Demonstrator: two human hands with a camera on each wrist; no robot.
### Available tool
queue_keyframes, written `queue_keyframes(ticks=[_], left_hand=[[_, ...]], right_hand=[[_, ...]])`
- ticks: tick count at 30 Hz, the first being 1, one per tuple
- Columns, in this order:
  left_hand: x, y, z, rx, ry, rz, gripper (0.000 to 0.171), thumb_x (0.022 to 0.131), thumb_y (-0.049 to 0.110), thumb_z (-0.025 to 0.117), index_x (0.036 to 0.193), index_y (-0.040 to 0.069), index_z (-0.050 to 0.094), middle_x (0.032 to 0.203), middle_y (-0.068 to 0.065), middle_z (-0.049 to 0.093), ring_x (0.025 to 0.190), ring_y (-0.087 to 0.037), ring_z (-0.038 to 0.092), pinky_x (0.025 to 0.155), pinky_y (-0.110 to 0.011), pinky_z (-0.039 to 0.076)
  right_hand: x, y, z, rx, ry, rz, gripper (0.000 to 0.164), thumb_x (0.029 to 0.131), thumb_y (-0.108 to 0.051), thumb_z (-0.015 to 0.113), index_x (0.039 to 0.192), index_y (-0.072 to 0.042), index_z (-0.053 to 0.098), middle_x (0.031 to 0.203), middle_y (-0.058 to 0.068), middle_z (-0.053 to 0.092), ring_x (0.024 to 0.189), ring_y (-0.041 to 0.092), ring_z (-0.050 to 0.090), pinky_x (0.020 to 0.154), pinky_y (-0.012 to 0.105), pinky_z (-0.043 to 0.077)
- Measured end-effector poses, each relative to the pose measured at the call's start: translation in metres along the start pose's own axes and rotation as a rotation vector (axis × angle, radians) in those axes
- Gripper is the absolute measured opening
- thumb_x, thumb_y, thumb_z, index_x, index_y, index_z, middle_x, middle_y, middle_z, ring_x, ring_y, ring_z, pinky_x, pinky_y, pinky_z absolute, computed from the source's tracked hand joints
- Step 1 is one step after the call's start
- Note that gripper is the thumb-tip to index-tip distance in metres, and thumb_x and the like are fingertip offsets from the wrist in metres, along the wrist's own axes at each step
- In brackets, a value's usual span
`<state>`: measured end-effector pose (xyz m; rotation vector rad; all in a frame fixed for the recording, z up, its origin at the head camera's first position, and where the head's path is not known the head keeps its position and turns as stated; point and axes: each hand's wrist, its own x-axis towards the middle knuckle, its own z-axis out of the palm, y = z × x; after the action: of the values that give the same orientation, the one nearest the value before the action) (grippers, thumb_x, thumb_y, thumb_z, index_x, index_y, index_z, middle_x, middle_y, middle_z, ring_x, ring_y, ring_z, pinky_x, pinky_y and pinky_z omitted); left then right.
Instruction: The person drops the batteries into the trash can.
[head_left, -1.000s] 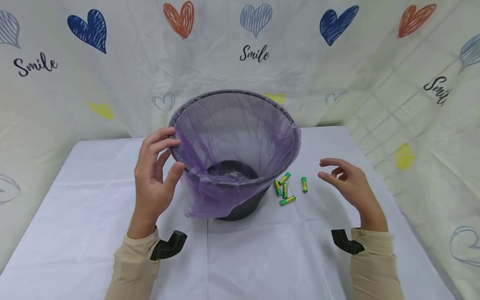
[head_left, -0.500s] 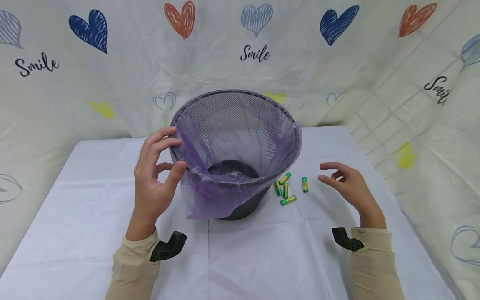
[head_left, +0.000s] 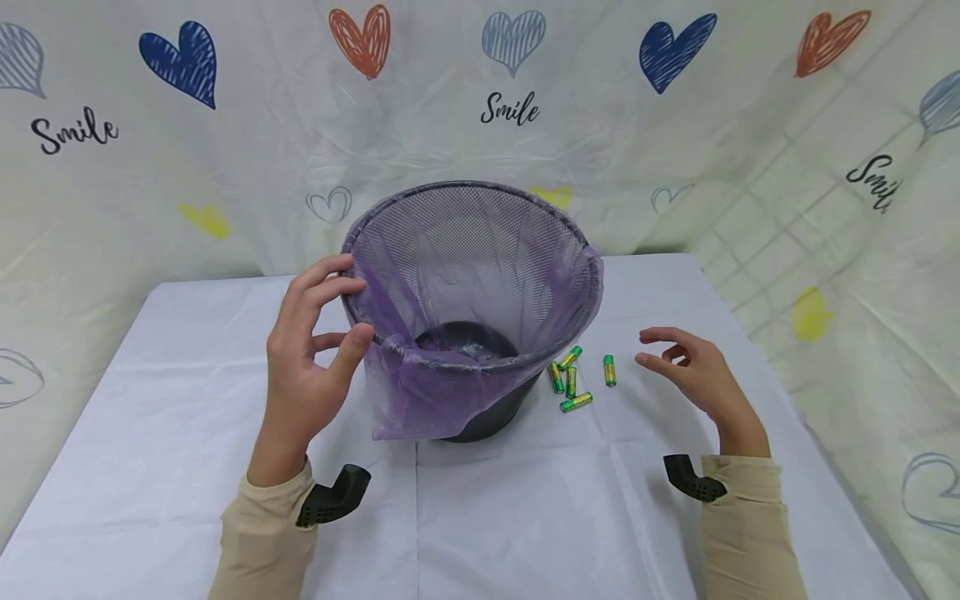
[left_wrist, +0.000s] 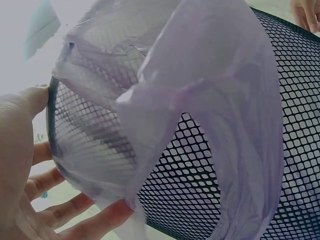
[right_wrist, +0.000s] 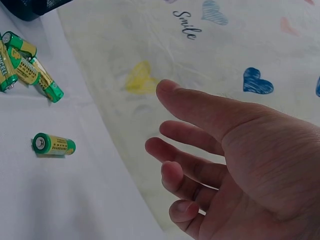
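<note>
Purple liner (head_left: 427, 400), likely light and slippery, looks best held at the bin's (head_left: 491, 423) nine-o'clock rim, where the left grip (head_left: 309, 362) rests spread, the right grip (head_left: 696, 373) hanging half-spread.

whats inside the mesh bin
Inside the mesh bin, a translucent purple bag lines the wall, with the dark bottom partly visible through it. The front rim and bag hide the nearest part of the bottom, so I can't tell what's there.

- Before me, a white-clothed table (head_left: 510, 525).
- At my twelve, a black mesh basket (head_left: 483, 423).
- At my one, four clustered batteries (head_left: 572, 382); a lone battery (head_left: 609, 371) at their three.
</note>
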<state>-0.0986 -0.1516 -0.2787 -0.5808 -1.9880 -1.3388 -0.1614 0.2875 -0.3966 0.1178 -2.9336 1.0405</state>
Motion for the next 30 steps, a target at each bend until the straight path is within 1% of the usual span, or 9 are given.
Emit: queue_keyframes(ticks=[4, 6, 12, 16, 20, 24, 30], left_hand=[[0.000, 0.000, 0.000, 0.012, -0.005, -0.002, 0.044, 0.090, 0.031, 0.056, 0.109, -0.009, 0.056, 0.128, -0.022, 0.049, 0.119, -0.029, 0.048, 0.065, -0.010, 0.051], [0.000, 0.000, 0.000, 0.014, -0.005, -0.002, 0.044, 0.090, 0.031, 0.056, 0.108, -0.009, 0.056, 0.128, -0.022, 0.049, 0.118, -0.029, 0.048, 0.066, -0.010, 0.051], [0.000, 0.001, 0.000, 0.008, -0.005, 0.001, 0.043, 0.090, 0.029, 0.056, 0.108, -0.010, 0.055, 0.128, -0.024, 0.048, 0.118, -0.030, 0.048, 0.069, -0.010, 0.051], [0.000, 0.001, 0.000, 0.001, -0.004, -0.006, 0.040, 0.089, 0.025, 0.057, 0.108, -0.010, 0.055, 0.128, -0.025, 0.048, 0.118, -0.030, 0.048, 0.072, -0.011, 0.051], [0.000, 0.000, 0.000, -0.029, -0.004, -0.015, 0.039, 0.089, 0.022, 0.058, 0.108, -0.011, 0.054, 0.128, -0.025, 0.047, 0.118, -0.031, 0.048, 0.075, -0.013, 0.052], [-0.001, -0.002, 0.000, -0.068, -0.003, -0.021, 0.039, 0.088, 0.020, 0.059, 0.108, -0.012, 0.054, 0.129, -0.026, 0.046, 0.119, -0.031, 0.047, 0.079, -0.016, 0.052], [-0.001, -0.006, 0.001, -0.140, 0.003, -0.007, 0.042, 0.088, 0.021, 0.060, 0.109, -0.014, 0.053, 0.129, -0.028, 0.044, 0.119, -0.034, 0.045, 0.082, -0.017, 0.051]], right_hand=[[0.000, 0.002, 0.000, 0.006, -0.016, -0.008, 0.038, 0.081, -0.043, 0.065, 0.116, -0.028, 0.059, 0.107, -0.011, 0.059, 0.081, 0.010, 0.049, 0.064, 0.019, 0.042], [0.001, 0.003, 0.002, 0.004, -0.027, -0.021, 0.039, 0.081, -0.042, 0.066, 0.116, -0.026, 0.059, 0.107, -0.009, 0.059, 0.081, 0.010, 0.049, 0.064, 0.018, 0.042], [0.004, 0.008, 0.009, -0.009, -0.085, -0.023, 0.045, 0.079, -0.044, 0.067, 0.117, -0.022, 0.059, 0.112, 0.004, 0.060, 0.081, 0.013, 0.049, 0.063, 0.021, 0.042], [0.006, 0.010, 0.013, -0.012, -0.113, -0.011, 0.049, 0.079, -0.045, 0.067, 0.119, -0.019, 0.058, 0.112, 0.006, 0.060, 0.081, 0.015, 0.049, 0.063, 0.022, 0.041], [0.008, 0.012, 0.018, -0.015, -0.135, 0.014, 0.055, 0.077, -0.046, 0.069, 0.122, -0.017, 0.056, 0.101, 0.008, 0.058, 0.081, 0.017, 0.048, 0.063, 0.024, 0.039], [0.009, 0.014, 0.021, -0.016, -0.173, 0.032, 0.059, 0.075, -0.048, 0.069, 0.125, -0.019, 0.054, 0.093, 0.009, 0.054, 0.082, 0.018, 0.048, 0.065, 0.026, 0.037], [0.009, 0.016, 0.024, -0.025, -0.207, 0.022, 0.061, 0.074, -0.044, 0.071, 0.126, -0.020, 0.051, 0.107, 0.007, 0.052, 0.084, 0.021, 0.047, 0.067, 0.028, 0.037]])
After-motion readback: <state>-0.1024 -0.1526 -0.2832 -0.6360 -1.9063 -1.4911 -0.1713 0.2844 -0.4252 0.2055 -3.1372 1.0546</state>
